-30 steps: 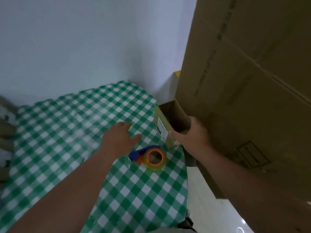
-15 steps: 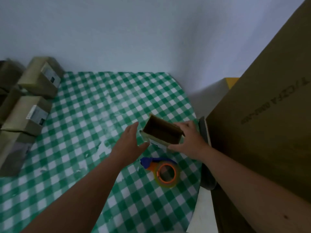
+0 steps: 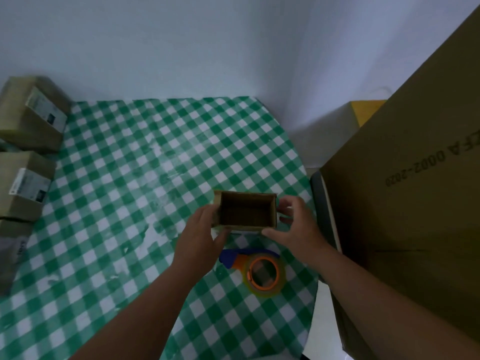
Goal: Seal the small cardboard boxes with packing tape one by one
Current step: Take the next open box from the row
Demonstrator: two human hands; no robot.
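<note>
Open small box [image 3: 246, 211] held over tabletop [image 3: 135, 178], unsealed.
Left hand [image 3: 201, 229] grips its 9 o'clock side, right hand [image 3: 293, 224] its 3 o'clock side. Tape dispenser [image 3: 257, 271] lies at 6 o'clock. Next, likely: fold flaps shut, fetch tape.

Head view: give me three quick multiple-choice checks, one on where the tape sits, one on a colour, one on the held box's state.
1. Where is the tape dispenser?
A. on the tablecloth, nearer the camera than the held box
B. inside the held box
C. on the stacked boxes at left

2. What colour is the checked tablecloth?
A. red and white
B. green and white
C. blue and yellow

3. The small box is:
A. taped shut
B. crushed flat
C. open at the top

Answers:
1 A: it lies below the hands.
2 B: green checks show.
3 C: its dark inside shows between the left hand and right hand.
</note>
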